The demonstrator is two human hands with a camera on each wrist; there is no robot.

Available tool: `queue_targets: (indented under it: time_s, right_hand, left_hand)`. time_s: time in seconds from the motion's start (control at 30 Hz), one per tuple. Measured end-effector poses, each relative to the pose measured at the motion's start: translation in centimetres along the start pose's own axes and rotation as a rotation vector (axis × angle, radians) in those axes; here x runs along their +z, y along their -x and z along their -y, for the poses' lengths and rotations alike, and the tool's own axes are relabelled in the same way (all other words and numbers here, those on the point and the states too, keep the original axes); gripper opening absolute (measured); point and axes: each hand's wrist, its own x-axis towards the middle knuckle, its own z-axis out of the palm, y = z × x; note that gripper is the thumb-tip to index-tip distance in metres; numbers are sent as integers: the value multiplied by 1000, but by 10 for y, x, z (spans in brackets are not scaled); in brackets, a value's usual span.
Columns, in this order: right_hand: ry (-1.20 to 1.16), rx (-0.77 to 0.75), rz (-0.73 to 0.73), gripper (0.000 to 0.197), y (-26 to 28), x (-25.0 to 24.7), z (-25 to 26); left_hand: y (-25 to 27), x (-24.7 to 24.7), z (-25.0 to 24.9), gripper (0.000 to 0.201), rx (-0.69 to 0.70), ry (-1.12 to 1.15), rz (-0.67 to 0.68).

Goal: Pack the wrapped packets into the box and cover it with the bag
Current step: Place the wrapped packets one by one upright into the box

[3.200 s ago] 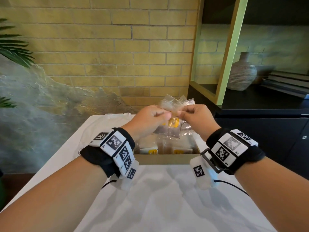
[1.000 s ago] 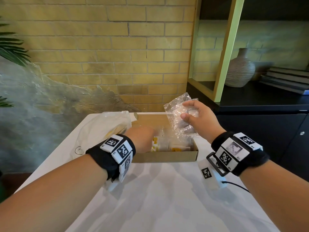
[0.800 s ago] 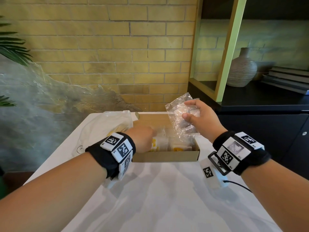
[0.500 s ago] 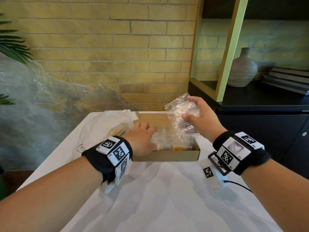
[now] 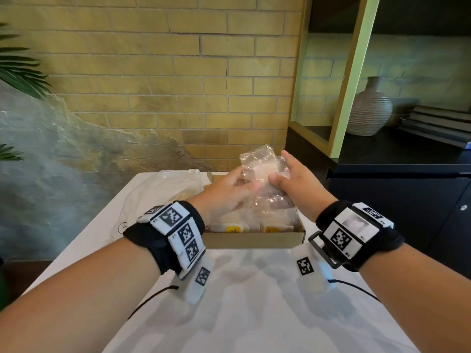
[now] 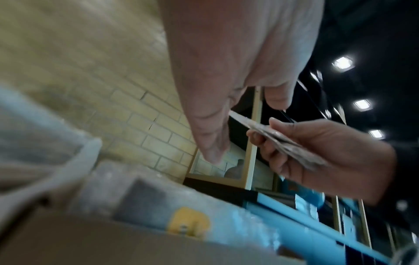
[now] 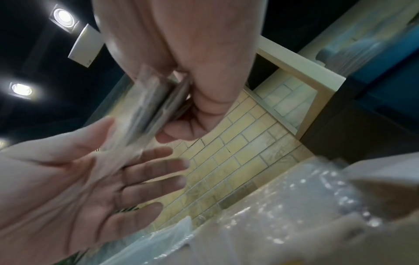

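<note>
A shallow cardboard box (image 5: 254, 239) stands on the white table, with several clear wrapped packets (image 5: 276, 224) with yellow labels in it. Above the box my right hand (image 5: 281, 166) grips a small stack of clear wrapped packets (image 5: 262, 169) between thumb and fingers. My left hand (image 5: 246, 179) is beside it, with straight fingers touching the stack's left edge. The right wrist view shows the left hand (image 7: 140, 161) spread open against the stack (image 7: 145, 100). The left wrist view shows the stack (image 6: 294, 147) held in the right hand (image 6: 317, 152). The crumpled translucent bag (image 5: 163, 187) lies left of the box.
The table (image 5: 254, 314) reaches from the box towards me. A black cabinet (image 5: 395, 200) stands close on the right, with a ribbed vase (image 5: 369, 110) and stacked books on it. A brick wall is behind the table, and plant leaves (image 5: 17, 72) hang at the far left.
My left hand has come up out of the box and moved right to the stack. The right hand has kept its hold on the stack and stayed almost still.
</note>
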Motion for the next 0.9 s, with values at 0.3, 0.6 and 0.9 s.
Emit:
queue_targets:
  time_s: [0.3,0.6,0.9]
  right_hand:
    - [-62,-68,32,46,-5,24,6]
    - [278,-57,-35,42,12,38,16]
    - [-171,37,106,24,15,23,17]
  left_hand:
    - [3,13,-9,17,-138,443,64]
    - [-1,14,-8,25,-87,210,-4]
    - [0,8,-9,18,-145,537,53]
